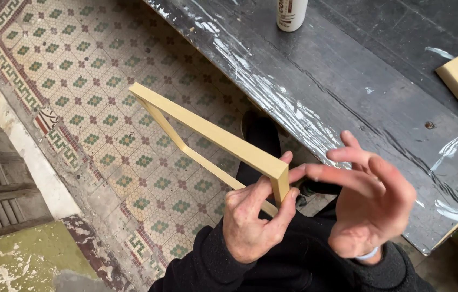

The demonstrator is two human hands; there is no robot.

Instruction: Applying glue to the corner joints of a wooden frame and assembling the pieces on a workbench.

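Left hand [250, 227] pinched wooden frame [207, 132] at corner — light, stiff; right hand [367, 203] open, fingertip touching the joint.

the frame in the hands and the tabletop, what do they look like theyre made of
The frame looks like pale unfinished wood: flat square-cut strips, matte, joined at mitred corners, held by the left hand with the right hand at its corner. The tabletop seems to be dark boards under glossy clear plastic film, judging by wrinkles and glare.
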